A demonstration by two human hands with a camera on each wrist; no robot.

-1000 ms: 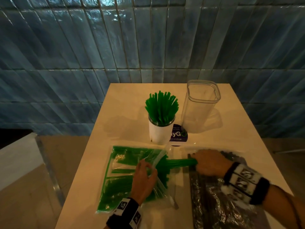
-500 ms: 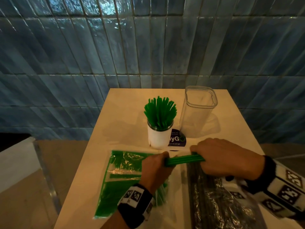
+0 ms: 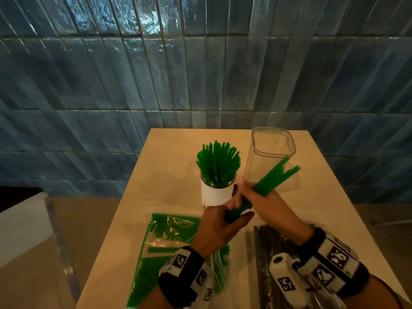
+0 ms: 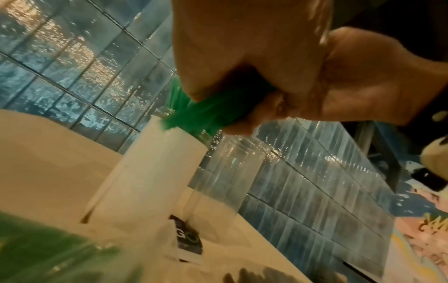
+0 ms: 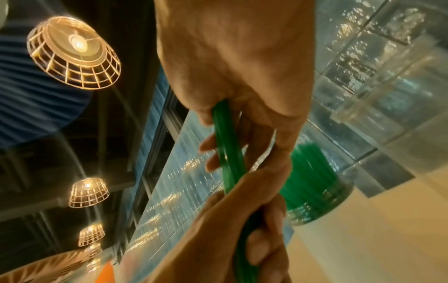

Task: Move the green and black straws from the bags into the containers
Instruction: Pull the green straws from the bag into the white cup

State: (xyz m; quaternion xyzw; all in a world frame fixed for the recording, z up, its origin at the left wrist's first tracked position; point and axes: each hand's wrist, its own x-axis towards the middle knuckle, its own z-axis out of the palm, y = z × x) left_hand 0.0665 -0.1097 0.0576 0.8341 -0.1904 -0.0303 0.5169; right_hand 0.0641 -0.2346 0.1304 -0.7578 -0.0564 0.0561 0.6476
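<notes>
I see both hands meeting just in front of the white jar (image 3: 217, 194), above the surface (image 3: 169, 152). My left hand (image 3: 217, 230) has its fingers curled round the near end of a bundle of green straws (image 3: 270, 180); in the left wrist view the palm closes over the green ends, with the jar right behind them. My right hand (image 3: 265, 204) grips the same bundle a little further along, fingers (image 5: 208, 145) wrapped round it, and the right wrist view shows the straws running from one fist into the other. The bundle slants up and away to the right of the jar, its free ends fanned out against the side of the clear container (image 3: 270, 157). That container stands just right of the jar, upright, open at the top. The jar itself holds a spray of green straws standing on end. A dark label (image 4: 188, 236) lies flat on the surface between the jar and the container. Nearer to me than the jar, on the left, lies the bag of green straws (image 3: 160, 248), flat, with my left wrist over its right edge. Nearer than the jar on the right lies the bag of black straws (image 3: 270, 244), partly under my right wrist. Blue tiles (image 3: 200, 74) rise behind the jar.
</notes>
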